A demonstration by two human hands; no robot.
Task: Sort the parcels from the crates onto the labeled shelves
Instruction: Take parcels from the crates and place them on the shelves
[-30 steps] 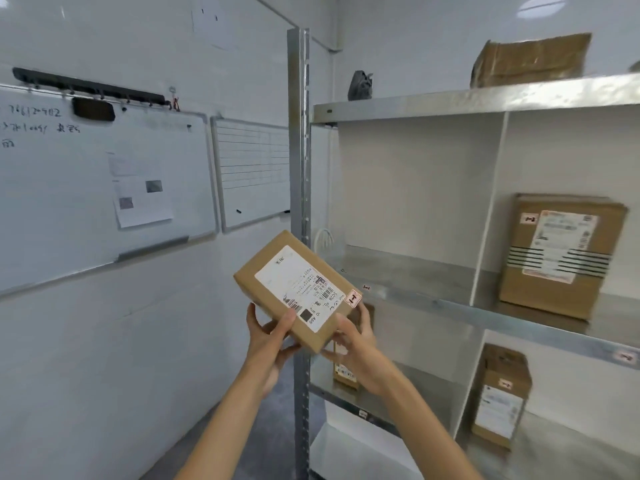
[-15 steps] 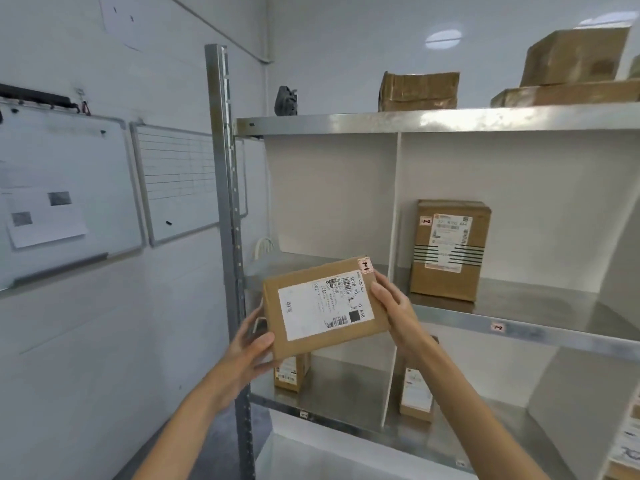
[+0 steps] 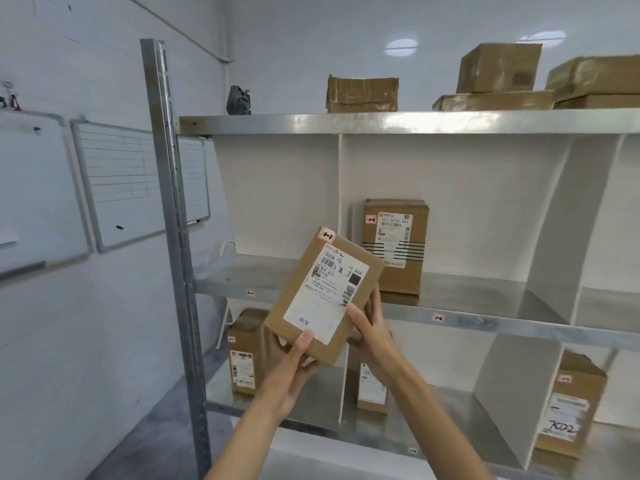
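I hold a flat brown parcel (image 3: 325, 296) upright in front of the metal shelf unit (image 3: 450, 315). It bears a white shipping label and a small pink "1-1" tag at its top corner. My left hand (image 3: 294, 362) grips its lower left corner, thumb on the front face. My right hand (image 3: 372, 332) grips its lower right edge. The parcel hangs just in front of the middle shelf, whose front lip carries a "1-1" tag (image 3: 250, 293) on the left and a "1-2" tag (image 3: 438, 318) further right. The "1-1" bay behind holds nothing I can see.
A taller parcel (image 3: 398, 244) tagged "1-2" stands in the second bay. More parcels (image 3: 244, 355) stand on the lower shelf, and several boxes (image 3: 362, 94) lie on top. White dividers (image 3: 341, 202) split the bays. A steel upright (image 3: 173, 237) and whiteboards (image 3: 117, 188) are at left.
The parcel has turned from lying sideways to standing on end, and both hands have shifted to its lower end. The view has swung right, closer to the shelves.
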